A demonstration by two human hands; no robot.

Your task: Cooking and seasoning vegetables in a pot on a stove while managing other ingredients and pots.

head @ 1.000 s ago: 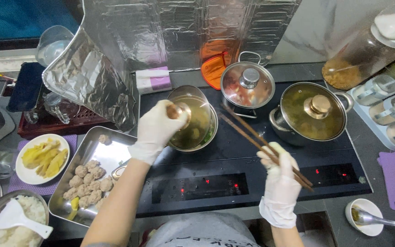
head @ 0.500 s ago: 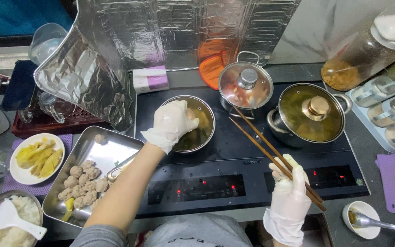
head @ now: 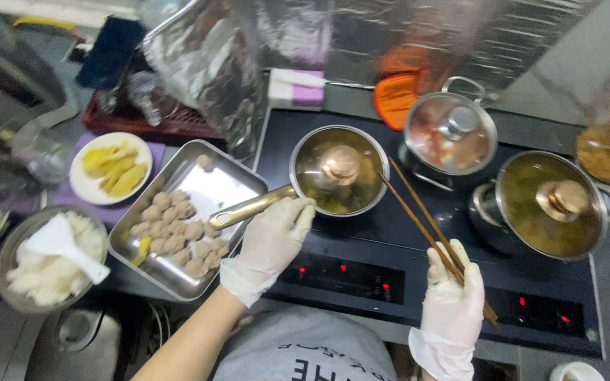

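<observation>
The left hand has been brought back from over the small pan and its fingers are now wrapped round the pan's handle. The glass lid is seen sitting on the pan, on the black cooktop. Wooden chopsticks are kept pinched in the right hand, tips by the pan's rim. A steel tray of meatballs lies just left, untouched.
</observation>
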